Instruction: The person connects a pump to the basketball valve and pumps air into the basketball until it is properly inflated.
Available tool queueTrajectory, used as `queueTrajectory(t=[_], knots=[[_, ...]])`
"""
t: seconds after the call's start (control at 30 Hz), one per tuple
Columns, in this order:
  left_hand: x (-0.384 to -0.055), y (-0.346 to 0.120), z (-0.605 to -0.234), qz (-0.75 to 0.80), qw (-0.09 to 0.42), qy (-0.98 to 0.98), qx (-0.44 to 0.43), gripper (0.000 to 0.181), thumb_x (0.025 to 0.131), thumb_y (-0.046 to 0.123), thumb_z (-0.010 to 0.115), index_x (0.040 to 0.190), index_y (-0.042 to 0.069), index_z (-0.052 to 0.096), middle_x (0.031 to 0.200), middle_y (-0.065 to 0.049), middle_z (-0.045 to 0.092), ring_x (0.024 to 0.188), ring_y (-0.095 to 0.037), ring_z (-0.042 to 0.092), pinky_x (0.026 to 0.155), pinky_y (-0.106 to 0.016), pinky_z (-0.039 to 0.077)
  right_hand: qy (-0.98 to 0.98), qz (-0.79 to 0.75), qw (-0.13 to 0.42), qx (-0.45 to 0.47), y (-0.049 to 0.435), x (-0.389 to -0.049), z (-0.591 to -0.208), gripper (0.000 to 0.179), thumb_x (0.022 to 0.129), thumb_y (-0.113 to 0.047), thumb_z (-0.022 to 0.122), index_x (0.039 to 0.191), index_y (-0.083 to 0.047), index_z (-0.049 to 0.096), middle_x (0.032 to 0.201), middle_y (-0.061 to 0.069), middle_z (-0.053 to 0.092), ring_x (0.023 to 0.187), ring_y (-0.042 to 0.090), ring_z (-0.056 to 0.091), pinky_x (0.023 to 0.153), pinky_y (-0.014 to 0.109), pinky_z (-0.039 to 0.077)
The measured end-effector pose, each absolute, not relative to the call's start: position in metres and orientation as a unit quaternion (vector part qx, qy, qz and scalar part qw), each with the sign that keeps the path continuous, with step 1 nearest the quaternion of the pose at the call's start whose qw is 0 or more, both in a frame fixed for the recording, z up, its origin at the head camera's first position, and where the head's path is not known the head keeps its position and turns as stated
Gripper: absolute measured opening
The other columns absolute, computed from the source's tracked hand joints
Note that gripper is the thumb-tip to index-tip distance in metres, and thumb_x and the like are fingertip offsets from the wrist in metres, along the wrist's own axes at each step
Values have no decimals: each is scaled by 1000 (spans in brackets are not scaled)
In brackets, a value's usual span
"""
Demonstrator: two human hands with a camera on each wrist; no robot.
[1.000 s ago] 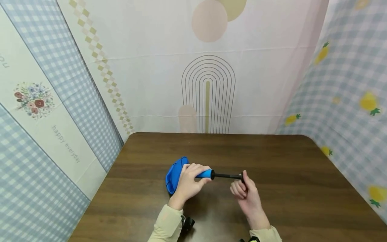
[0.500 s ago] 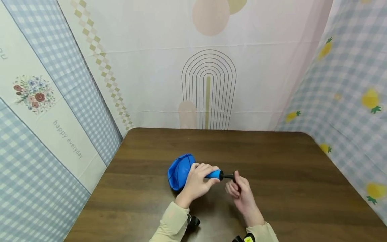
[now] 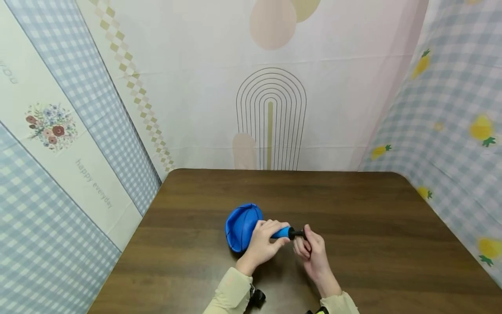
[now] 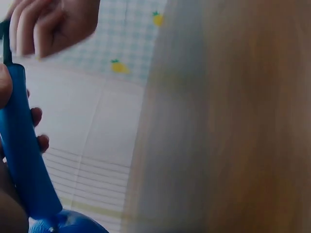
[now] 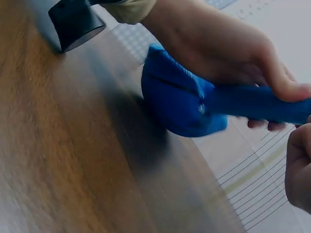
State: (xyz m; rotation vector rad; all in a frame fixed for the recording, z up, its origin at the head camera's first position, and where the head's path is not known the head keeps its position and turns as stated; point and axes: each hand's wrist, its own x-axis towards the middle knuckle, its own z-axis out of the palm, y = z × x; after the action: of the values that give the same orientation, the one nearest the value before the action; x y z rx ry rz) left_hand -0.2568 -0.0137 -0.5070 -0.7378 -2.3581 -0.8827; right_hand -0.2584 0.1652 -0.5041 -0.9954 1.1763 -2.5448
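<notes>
A blue ball [image 3: 243, 229] with dark seam lines, partly caved in, sits at the left end of a blue hand pump [image 3: 281, 233]. My left hand [image 3: 262, 244] grips the pump's barrel, thumb and fingers wrapped round it. To its right, my right hand [image 3: 313, 253] holds the black handle at the end of the pump's rod, of which only a short length shows. In the right wrist view the pump barrel [image 5: 262, 102] meets the ball [image 5: 170, 97] at a small shiny spot. The left wrist view has the barrel [image 4: 24, 145] running down to the ball [image 4: 73, 223].
Both hands work over a brown wooden table [image 3: 353, 209]. Behind it hangs a white patterned cloth [image 3: 196, 109], with checked cloths at the left and right sides. A black wrist camera [image 3: 257, 298] juts from the left sleeve.
The right hand has moved left, pushing the pump's rod mostly into the barrel. The ball, pump and left hand have shifted a little to the right in the head view.
</notes>
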Motion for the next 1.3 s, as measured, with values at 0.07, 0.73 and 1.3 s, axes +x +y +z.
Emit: queueTrajectory(t=[0.07,0.73,1.3], knots=[[-256,-11,-510,-331,246,-868,-276,34,91,34,64,120,18,66,105,4,71,93,-10,63,91,-33,43,443,-840,71,-306,165,-258,-507,52,108,-15,24,57,-4,22,48,7,18,43,26,11,46,39,8],[-259,-7,-506,-200,293,-903,-242,34,91,45,59,120,29,66,105,11,70,95,-10,58,87,-42,38,860,-507,-51,-29,189,-260,-490,43,100,-29,48,63,-7,47,53,-3,39,48,10,35,49,27,29],[-279,8,-516,-264,280,-898,-216,34,89,45,62,119,30,67,101,10,70,92,-9,58,82,-35,41,794,-582,-177,21,208,-283,-493,52,93,-18,58,48,-2,38,40,-14,28,39,1,22,41,23,21]])
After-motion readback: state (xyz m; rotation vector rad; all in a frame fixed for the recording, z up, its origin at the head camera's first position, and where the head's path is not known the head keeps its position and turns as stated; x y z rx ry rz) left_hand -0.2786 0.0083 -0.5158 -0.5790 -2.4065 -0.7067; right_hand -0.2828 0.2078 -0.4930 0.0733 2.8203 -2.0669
